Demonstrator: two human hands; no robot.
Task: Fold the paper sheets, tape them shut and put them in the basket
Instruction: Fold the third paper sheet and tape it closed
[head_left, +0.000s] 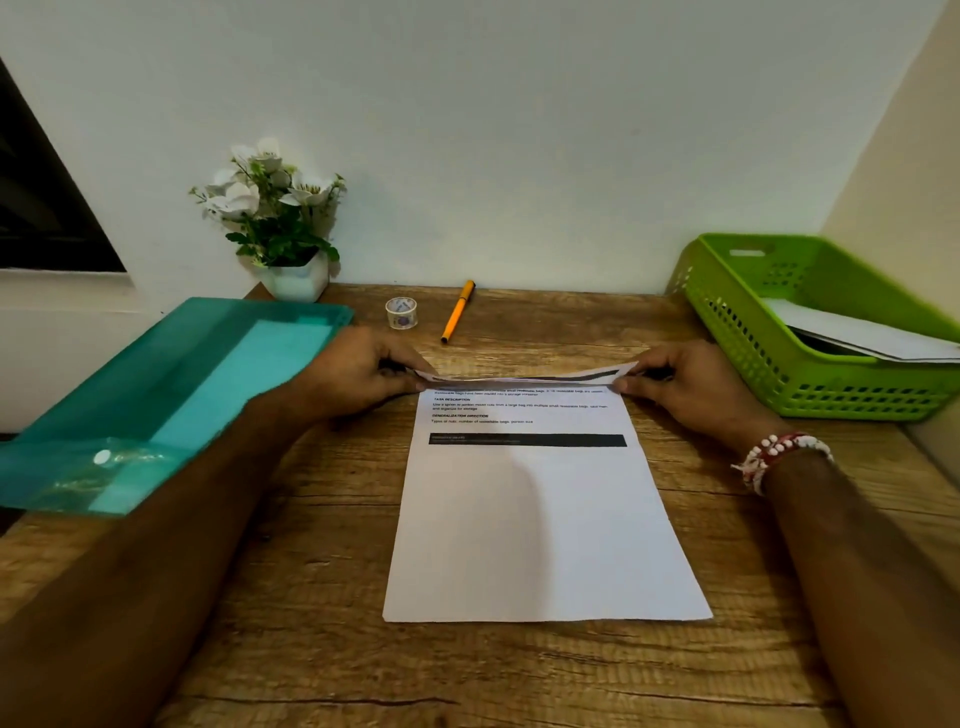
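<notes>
Wooden bench (311, 597) against a pale wall: your left hand (358, 369) and right hand (691, 384) each pinch a far corner of the white printed paper sheet (540, 519). Its far edge is raised and curled over toward you, and the rest lies flat mid-bench. Beyond your hands, near the back edge, are a clear tape roll (401, 313) and an orange pen (458, 312). At the right edge, the green plastic basket (753, 332) holds white folded paper (857, 332). A teal plastic folder (171, 395) overhangs the left edge, and a potted white flower (280, 208) stands at the back-left corner.
</notes>
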